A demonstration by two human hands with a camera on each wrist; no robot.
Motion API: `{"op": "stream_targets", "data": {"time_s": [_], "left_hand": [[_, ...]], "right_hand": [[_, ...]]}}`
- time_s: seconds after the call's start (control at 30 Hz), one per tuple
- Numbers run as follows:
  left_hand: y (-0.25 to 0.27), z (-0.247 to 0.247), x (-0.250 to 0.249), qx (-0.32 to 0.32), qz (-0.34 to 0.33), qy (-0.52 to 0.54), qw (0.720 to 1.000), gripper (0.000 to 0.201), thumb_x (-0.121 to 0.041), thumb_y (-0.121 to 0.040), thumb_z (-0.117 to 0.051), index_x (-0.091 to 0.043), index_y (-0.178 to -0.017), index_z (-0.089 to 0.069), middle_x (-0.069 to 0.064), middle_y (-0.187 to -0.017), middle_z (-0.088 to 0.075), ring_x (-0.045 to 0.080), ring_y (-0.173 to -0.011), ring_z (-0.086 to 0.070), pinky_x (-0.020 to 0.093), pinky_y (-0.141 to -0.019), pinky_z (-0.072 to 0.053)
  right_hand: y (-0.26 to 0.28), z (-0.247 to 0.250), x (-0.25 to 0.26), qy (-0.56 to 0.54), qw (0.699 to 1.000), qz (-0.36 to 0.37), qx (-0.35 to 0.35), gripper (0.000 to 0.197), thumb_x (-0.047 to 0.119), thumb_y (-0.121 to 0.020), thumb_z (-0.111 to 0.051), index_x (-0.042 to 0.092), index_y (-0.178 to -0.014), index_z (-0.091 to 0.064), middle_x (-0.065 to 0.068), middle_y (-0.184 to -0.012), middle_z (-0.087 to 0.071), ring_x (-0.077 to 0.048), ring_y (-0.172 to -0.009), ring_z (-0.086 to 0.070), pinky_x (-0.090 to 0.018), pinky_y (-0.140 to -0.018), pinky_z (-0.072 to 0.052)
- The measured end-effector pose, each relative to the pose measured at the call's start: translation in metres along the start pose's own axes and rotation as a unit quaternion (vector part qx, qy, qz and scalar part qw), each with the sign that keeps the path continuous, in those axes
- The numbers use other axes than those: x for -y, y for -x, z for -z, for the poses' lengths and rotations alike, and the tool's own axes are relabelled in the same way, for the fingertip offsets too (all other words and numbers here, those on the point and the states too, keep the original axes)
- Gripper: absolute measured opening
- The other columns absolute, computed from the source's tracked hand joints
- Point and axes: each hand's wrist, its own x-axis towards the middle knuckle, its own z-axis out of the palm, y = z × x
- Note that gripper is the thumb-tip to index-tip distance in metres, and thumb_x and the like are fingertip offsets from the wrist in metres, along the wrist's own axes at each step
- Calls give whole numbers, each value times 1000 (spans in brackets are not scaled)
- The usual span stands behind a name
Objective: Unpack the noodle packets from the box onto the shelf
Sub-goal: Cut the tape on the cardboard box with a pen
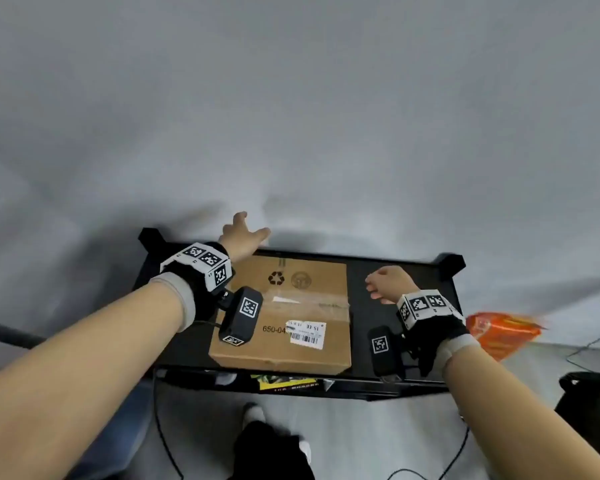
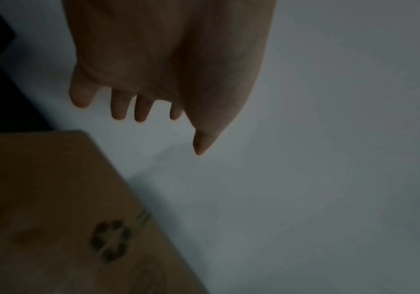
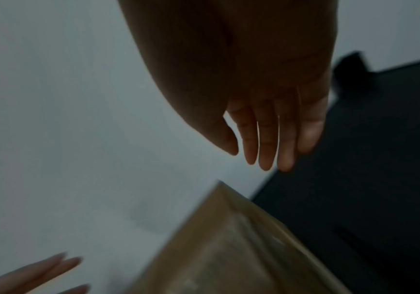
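A taped brown cardboard box (image 1: pixel 288 313) with a recycling mark and a barcode label lies flat on the top of a black shelf (image 1: pixel 395 271). Its flaps are closed, so no packets show inside. My left hand (image 1: pixel 243 235) hovers with spread fingers past the box's far left corner; the left wrist view shows the left hand (image 2: pixel 153 103) empty above that corner of the box (image 2: pixel 52 208). My right hand (image 1: pixel 385 284) hangs relaxed over the bare shelf top, right of the box, holding nothing. In the right wrist view the right hand (image 3: pixel 266 147) has straight fingers above the box's (image 3: pixel 228 248) far right corner.
An orange packet (image 1: pixel 499 332) lies blurred off the shelf's right end. A yellow and black packet (image 1: pixel 284 382) peeks from a lower shelf level. Cables (image 1: pixel 167 438) trail over the grey floor by my feet. A dark object (image 1: pixel 589 403) stands at the lower right. A pale wall rises behind the shelf.
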Motion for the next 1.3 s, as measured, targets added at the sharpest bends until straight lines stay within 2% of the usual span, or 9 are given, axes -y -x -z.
{"op": "stream_targets", "data": {"time_s": [0.23, 0.33, 0.43, 0.6, 0.9, 0.97, 1.03, 1.13, 1.3], "left_hand": [[11, -25, 31, -53, 48, 35, 997, 85, -40, -83, -63, -12, -148, -14, 19, -151, -21, 37, -135, -33, 41, -110, -32], [11, -28, 39, -77, 56, 61, 994, 87, -33, -82, -68, -14, -148, -15, 18, -150, -20, 35, -133, -36, 39, -108, -33], [12, -32, 48, -77, 70, 83, 991, 88, -27, -81, -70, -15, -148, -14, 17, -150, -21, 34, -133, -37, 39, -107, -34], [13, -40, 60, -87, 75, 99, 988, 85, -23, -81, -71, -16, -147, -18, 15, -145, -30, 30, -127, -43, 37, -103, -39], [12, -38, 69, -84, 55, 108, 989, 79, -20, -83, -69, -15, -146, -21, 12, -143, -34, 19, -109, -49, 16, -66, -39], [12, -37, 70, -80, 56, 110, 989, 80, -21, -82, -70, -14, -146, -22, 13, -143, -35, 23, -114, -50, 22, -77, -43], [13, -36, 71, -69, 57, 110, 990, 81, -22, -81, -70, -14, -145, -22, 14, -142, -37, 27, -119, -51, 30, -91, -44], [16, -32, 73, -48, 60, 111, 991, 82, -25, -79, -71, -14, -144, -23, 15, -140, -41, 29, -117, -53, 39, -101, -45], [21, -22, 75, -21, 55, 104, 993, 80, -20, -79, -71, -9, -144, -24, 15, -139, -45, 29, -120, -52, 41, -102, -45]], "right_hand": [[-17, -50, -84, 52, 991, -122, 24, 24, 14, -84, -55, 7, -61, -56, -7, -57, -56, -21, -49, -53, -23, -46, -36], [-13, -63, -99, 107, 986, -129, 19, 30, 24, -75, -68, 9, -52, -54, -6, -52, -55, -22, -50, -52, -24, -52, -39], [-6, -71, -102, 143, 983, -118, 2, 41, 26, -72, -72, 13, -47, -42, -3, -48, -45, -19, -45, -42, -23, -45, -31], [-4, -77, -101, 190, 977, -100, -19, 25, 18, -74, -64, 8, -55, -50, -6, -57, -51, -22, -50, -47, -21, -47, -34], [-10, -69, -109, 142, 980, -141, -3, 20, 21, -76, -63, 3, -67, -59, -11, -66, -62, -28, -61, -62, -26, -55, -47], [-15, -63, -112, 62, 986, -155, 10, 19, 14, -84, -57, -1, -72, -58, -12, -58, -62, -27, -54, -65, -28, -53, -51], [-14, -55, -106, -66, 986, -153, 13, 14, 7, -94, -43, -2, -86, -51, -12, -56, -58, -19, -35, -57, -21, -36, -46], [-1, -32, -81, -121, 990, -69, -29, 14, 8, -98, -35, 9, -111, -38, -8, -63, -51, -10, -35, -49, -13, -29, -37], [24, -3, -32, -182, 976, 111, -31, 14, 12, -99, -37, 17, -106, -48, -3, -61, -41, 1, -29, -31, -12, -31, -25]]}}
